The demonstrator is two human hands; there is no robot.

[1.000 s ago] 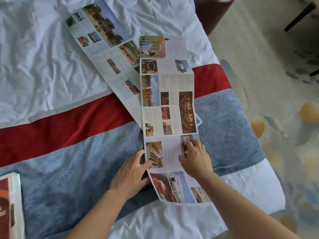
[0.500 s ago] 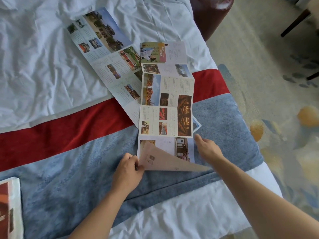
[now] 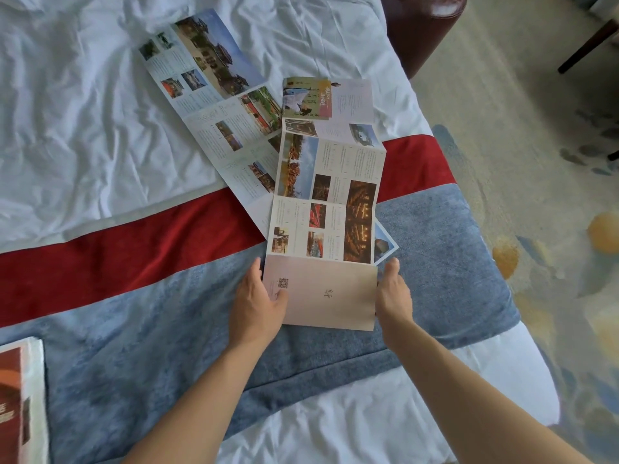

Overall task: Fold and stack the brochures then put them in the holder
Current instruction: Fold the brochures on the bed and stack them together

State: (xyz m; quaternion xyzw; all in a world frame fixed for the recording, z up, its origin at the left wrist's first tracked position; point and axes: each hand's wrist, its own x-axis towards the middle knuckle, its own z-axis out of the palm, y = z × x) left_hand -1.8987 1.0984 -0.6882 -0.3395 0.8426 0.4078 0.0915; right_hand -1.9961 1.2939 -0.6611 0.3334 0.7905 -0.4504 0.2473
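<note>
On the bed [image 3: 83, 128], the long brochure [image 3: 330, 199] has only its nearest beige panel [image 3: 330, 296] folded over. The left hand [image 3: 258, 306] and right hand [image 3: 393, 294] press its side edges with straight fingers. A second brochure [image 3: 207, 95] lies unfolded, and no holder shows.

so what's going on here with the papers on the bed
A person is folding the long brochure on the bed. Its near panel lies folded over, plain back with a QR code up. The left hand lays its thumb on that panel's left edge; the right hand rests against the right edge. A second brochure lies unfolded underneath.
</note>
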